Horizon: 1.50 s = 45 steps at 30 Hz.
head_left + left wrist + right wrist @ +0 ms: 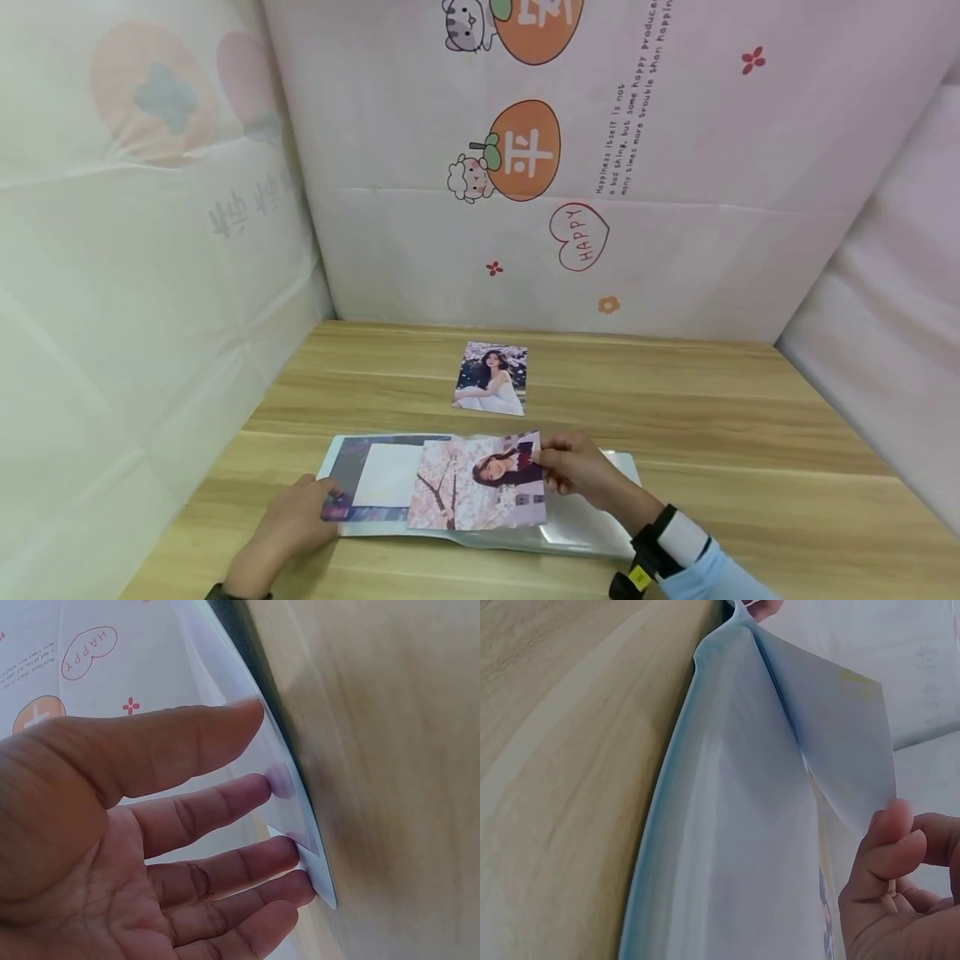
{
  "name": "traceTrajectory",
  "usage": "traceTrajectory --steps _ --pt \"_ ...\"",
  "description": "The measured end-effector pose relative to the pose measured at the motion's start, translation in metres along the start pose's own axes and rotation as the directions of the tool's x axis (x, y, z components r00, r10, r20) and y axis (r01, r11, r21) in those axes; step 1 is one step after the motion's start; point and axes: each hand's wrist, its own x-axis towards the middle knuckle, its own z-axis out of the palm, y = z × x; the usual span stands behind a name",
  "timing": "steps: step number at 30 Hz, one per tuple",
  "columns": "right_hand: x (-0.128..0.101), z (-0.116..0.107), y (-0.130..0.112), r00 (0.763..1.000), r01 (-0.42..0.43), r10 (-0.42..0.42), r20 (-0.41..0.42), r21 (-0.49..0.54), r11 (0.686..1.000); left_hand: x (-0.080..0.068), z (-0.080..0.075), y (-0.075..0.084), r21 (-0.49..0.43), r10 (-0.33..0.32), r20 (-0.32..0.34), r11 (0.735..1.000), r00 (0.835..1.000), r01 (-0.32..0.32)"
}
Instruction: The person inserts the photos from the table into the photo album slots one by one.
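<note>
An open photo album [581, 529] with clear sleeves lies on the table. My right hand [581, 471] pinches the right edge of a photo [457, 492] between thumb and fingers; it shows a person among pink blossoms, turned sideways. The photo lies over the album's middle, and in the right wrist view its pale back [840, 727] rises at an angle from the pages. My left hand [296, 517] is at the album's left edge, by a page with a purple-blue border and a white middle. In the left wrist view its fingertips touch the sleeve edge [311, 825], fingers fairly straight.
Behind the album, a second photo [491, 379] of a seated person in white lies flat on the wooden table [712, 433]. A printed white cloth [397, 242] hangs at the back, with more cloth along both sides.
</note>
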Motion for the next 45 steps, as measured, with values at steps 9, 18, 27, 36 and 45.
traceTrajectory --steps 9,18,27,36,45 --pt "0.007 0.017 0.002 0.999 -0.015 0.015 0.028 -0.011 1.0 -0.002 0.002 -0.003 0.015 -0.006 0.004 1.0 1.0 0.006" --pt "0.007 0.024 0.0 1.0 -0.02 0.02 0.015 0.003 1.0 -0.002 0.0 -0.001 0.0 -0.005 0.003 1.0 1.0 0.005" --pt "0.009 0.026 -0.001 0.999 -0.041 0.041 0.013 0.03 0.999 -0.001 0.0 -0.002 -0.002 0.002 0.002 1.0 1.0 -0.002" --pt "0.012 0.034 -0.001 0.998 -0.057 0.056 0.018 0.069 0.996 0.0 -0.001 -0.001 -0.005 0.004 0.007 1.0 1.0 -0.004" --pt "0.015 0.044 -0.001 0.997 -0.065 0.061 0.045 0.101 0.993 0.0 -0.005 0.001 -0.019 -0.009 0.02 1.0 1.0 0.01"
